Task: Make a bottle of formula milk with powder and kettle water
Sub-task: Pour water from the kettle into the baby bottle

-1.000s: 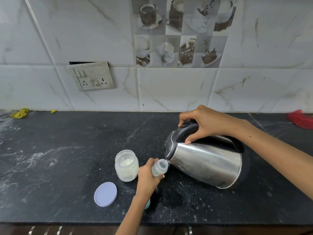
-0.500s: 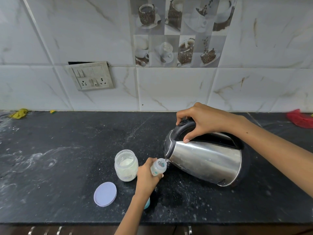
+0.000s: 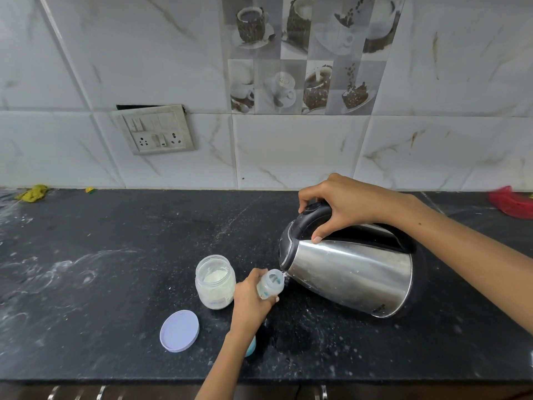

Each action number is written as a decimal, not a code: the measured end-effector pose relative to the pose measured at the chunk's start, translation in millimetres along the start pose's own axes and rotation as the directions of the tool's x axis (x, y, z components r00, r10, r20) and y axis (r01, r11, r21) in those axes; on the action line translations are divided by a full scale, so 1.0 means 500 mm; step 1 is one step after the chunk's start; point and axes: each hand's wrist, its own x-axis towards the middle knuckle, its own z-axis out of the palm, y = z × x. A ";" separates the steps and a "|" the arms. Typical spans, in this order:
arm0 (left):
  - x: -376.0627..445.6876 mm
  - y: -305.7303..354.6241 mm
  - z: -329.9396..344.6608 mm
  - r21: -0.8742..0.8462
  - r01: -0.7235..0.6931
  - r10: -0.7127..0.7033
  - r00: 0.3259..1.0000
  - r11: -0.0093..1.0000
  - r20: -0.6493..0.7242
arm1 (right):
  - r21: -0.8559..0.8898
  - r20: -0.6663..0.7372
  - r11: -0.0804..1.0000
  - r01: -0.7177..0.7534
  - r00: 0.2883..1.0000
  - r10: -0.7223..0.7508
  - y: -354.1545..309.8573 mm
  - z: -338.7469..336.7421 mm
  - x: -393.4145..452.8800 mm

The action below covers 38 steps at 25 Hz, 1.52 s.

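The small clear plastic feeding bottle (image 3: 269,287) is gripped by the left hand (image 3: 250,301), fingers curled round its body, and is held tilted with its narrow mouth right at the spout of the steel electric kettle with the black handle (image 3: 350,274). The kettle is tipped steeply towards the bottle, its black handle clasped from above by the right hand (image 3: 344,207), fingers wrapped over it. Just left of the bottle, the open clear jar of white powder (image 3: 215,281) is seen, and its round lilac lid (image 3: 179,331) lies in front of that jar. The likely trouble is judged to be overshoot: the mouth is narrow, so a heavier tilt could send water (possibly hot) over the left fingers or onto the black stone counter (image 3: 115,255). The bottle could also be overfilled quickly.
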 end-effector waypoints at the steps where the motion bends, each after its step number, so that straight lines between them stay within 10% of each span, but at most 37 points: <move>1: 0.001 -0.001 0.000 0.001 0.002 -0.002 1.000 1.000 0.001 | -0.001 0.002 1.000 -0.001 1.000 0.001 0.001 0.000 0.001; 29: 0.004 -0.034 -0.003 -0.099 0.046 -0.049 0.998 0.994 -0.032 | 0.255 -0.216 0.967 0.023 0.976 0.033 0.059 0.054 -0.064; 38: 0.000 -0.035 0.005 -0.111 0.037 -0.045 0.997 0.993 -0.068 | 0.563 -0.587 0.826 0.017 0.712 0.385 0.096 0.201 -0.142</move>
